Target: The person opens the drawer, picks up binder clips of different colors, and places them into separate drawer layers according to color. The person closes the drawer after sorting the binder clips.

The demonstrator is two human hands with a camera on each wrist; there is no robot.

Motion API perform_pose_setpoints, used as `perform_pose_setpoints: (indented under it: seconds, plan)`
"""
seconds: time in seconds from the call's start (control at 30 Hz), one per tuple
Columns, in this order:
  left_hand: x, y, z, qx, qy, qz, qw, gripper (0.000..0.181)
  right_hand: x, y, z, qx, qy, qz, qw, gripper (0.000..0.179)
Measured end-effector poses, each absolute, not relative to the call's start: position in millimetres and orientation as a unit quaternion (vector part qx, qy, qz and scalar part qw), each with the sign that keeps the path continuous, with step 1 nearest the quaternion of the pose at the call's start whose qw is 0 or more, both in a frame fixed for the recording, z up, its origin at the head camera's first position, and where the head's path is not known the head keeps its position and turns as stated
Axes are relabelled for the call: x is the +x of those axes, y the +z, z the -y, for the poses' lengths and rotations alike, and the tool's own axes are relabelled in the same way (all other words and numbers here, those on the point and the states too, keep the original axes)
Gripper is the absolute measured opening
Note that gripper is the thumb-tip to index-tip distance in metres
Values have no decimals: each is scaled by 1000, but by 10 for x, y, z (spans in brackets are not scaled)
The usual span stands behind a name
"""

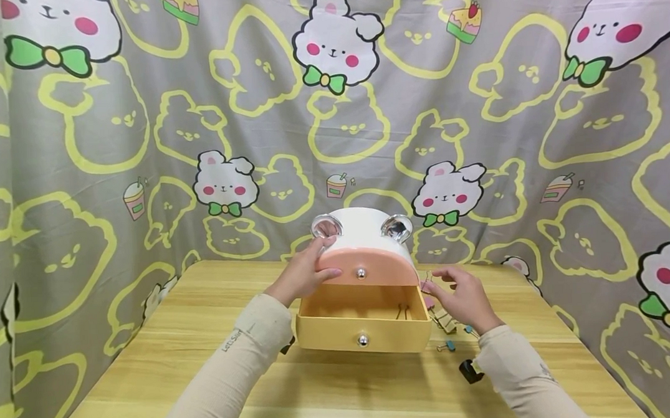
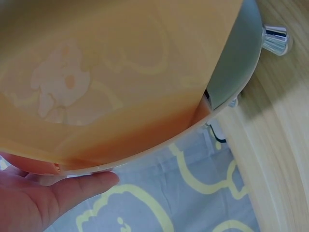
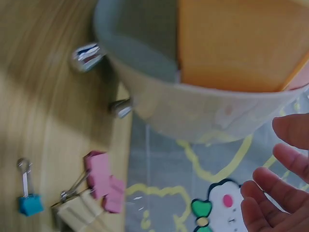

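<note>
A small drawer box [image 1: 354, 224] with a white domed top and silvery round ears stands on the table. Its coral upper drawer [image 1: 337, 268] is closed; the yellow lower drawer [image 1: 329, 334] is pulled out, with a binder clip's wire handles [image 1: 402, 311] showing inside. My left hand [image 1: 301, 274] grips the box's upper left, thumb across the coral front and fingers by the ear. Beside the box's right side is my right hand [image 1: 465, 294], near pink binder clips [image 3: 99, 174]. In the right wrist view its fingers [image 3: 270, 186] are loosely bent, apart, with nothing between them.
A pale gold binder clip [image 1: 445, 321], blue binder clips [image 1: 446, 346] and a black binder clip [image 1: 470, 371] lie right of the drawer. A dark object [image 1: 287, 345] shows at its left. A patterned curtain [image 1: 275, 124] hangs behind the wooden table [image 1: 167, 347].
</note>
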State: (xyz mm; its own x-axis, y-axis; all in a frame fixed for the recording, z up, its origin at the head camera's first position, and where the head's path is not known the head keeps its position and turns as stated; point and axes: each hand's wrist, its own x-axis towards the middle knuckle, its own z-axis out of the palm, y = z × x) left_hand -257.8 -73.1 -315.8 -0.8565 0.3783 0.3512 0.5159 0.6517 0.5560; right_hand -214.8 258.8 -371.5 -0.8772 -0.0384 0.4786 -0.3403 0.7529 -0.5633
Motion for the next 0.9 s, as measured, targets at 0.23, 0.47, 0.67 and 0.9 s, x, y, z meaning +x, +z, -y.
perform_pose_setpoints:
  seconds: [0.23,0.47,0.67,0.9]
  plan:
    - [-2583,-3164,736,-248,-336,903,102,72,-2217,-3912,-2724,82,306,928,195,33]
    - [-2579,-3159,729,-249,-335,903,103,72,-2273,-4135,-2856,69,309,932,178,33]
    - [-2572,-3155,732,-258,-339,898,109,71,-2305,-4256,-2943,51,308,939,142,39]
    - [-2570,-3158,737,-259,-336,899,111,71,-2341,-4417,-3037,34,290,954,62,61]
